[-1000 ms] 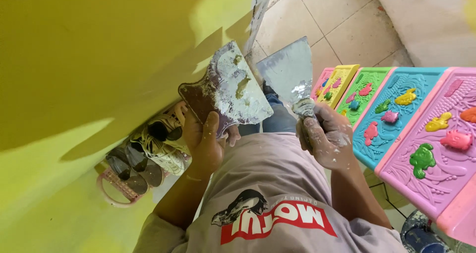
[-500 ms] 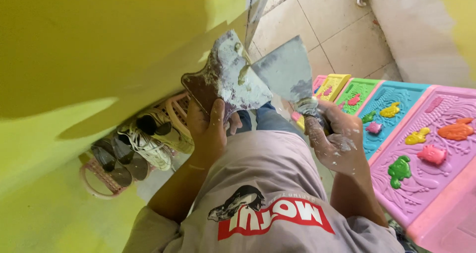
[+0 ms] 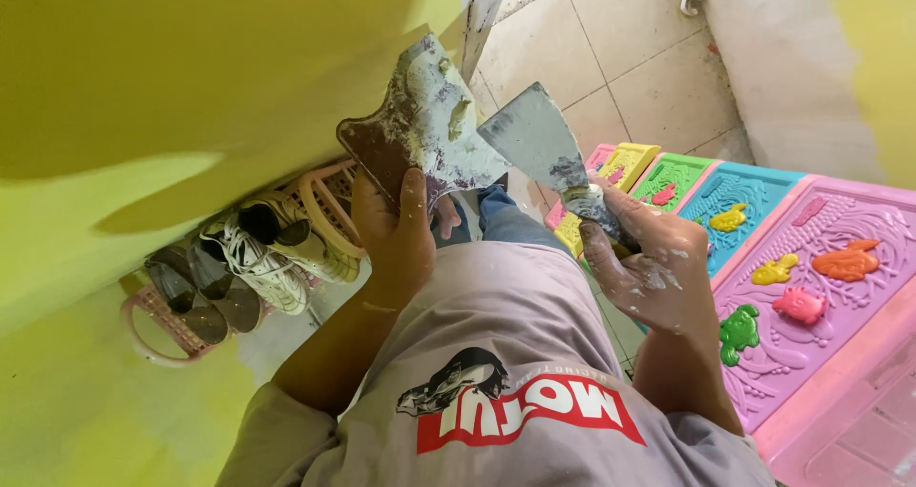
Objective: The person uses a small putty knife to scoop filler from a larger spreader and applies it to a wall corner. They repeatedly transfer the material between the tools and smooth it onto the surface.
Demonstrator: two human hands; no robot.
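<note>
Head view: my left hand [image 3: 396, 234] grips the putty plate [image 3: 420, 129] tilted up as a palette, while my right hand [image 3: 649, 272] clamps the scraper [image 3: 539, 144], blade meeting its edge, beside the yellow wall [image 3: 143, 86].

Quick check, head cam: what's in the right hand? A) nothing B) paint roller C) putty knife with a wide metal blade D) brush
C: the right hand, smeared with white filler, grips the handle of a putty knife whose wide metal blade meets the smeared plate held in the left hand.
</note>
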